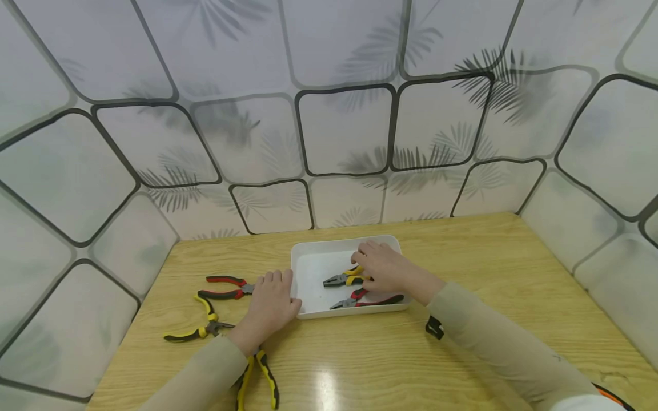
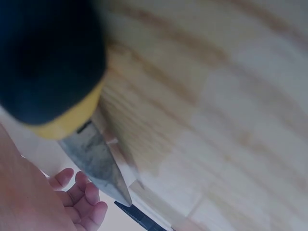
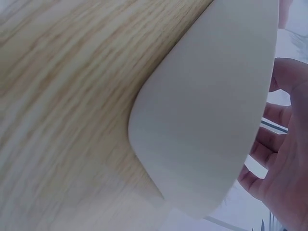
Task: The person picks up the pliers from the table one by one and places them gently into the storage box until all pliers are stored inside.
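Gripping yellow pliers (image 1: 338, 279) with the right hand (image 1: 382, 268)

Nearest on the table (image 1: 488, 262), at six o'clock from the left hand (image 1: 271, 299): half-hidden pliers (image 1: 268, 375); at eight, slim pliers (image 1: 212, 327); at nine, red pliers (image 1: 248, 289). Resting the left hand, fingers loosely bent and ungripping, at the eight o'clock corner of the tray (image 1: 316, 265). Seen inside the tray, at seven from the right hand: short pliers (image 1: 352, 303), red-and-black handled. Just beyond, curling right fingers and thumb round the yellow pliers' handles, opened only about as wide as those, ends hidden; pointing the nose toward nine o'clock, just beside the hand, within the tray. Farthest, at twelve: a patterned wall (image 1: 349, 131).
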The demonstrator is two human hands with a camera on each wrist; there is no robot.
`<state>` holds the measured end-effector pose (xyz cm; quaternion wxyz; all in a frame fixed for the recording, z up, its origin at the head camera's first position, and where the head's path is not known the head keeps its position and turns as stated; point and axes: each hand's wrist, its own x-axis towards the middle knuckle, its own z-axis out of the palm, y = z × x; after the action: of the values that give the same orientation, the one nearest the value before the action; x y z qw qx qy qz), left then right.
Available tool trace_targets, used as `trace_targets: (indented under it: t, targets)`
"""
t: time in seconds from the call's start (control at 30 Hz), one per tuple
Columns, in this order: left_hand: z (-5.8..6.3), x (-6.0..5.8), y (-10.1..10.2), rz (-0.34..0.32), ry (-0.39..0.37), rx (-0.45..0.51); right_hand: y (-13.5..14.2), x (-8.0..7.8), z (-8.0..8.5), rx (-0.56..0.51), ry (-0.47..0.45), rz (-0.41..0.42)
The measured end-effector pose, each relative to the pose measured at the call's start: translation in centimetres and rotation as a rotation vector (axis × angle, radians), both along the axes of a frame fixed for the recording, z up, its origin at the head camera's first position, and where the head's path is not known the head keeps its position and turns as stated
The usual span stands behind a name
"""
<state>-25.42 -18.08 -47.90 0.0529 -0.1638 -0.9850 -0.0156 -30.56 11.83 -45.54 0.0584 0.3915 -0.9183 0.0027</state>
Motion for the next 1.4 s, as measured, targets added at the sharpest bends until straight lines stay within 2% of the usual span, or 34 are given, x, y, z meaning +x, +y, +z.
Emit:
trace_targets:
  t: [0.3,0.6,1.03,1.4]
  targets:
    - [-0.4,-0.2,-0.1,-0.003,-0.015,0.010,0.6,0.4,0.2,-0.028,0.022,0.023]
    - [-0.5,-0.1,-0.1,0.002,-0.028,0.011,1.2,0.8,0.2,0.013,0.001,-0.032]
    - [-0.5,-0.2,-0.1,0.007,-0.019,0.005,2.0,0.9,-0.2,0.028,0.013,-0.046]
    - [-0.4,-0.1,-0.1,0.008,-0.029,0.018,2.4,1.4,-0.2,0.044,0.059,-0.048]
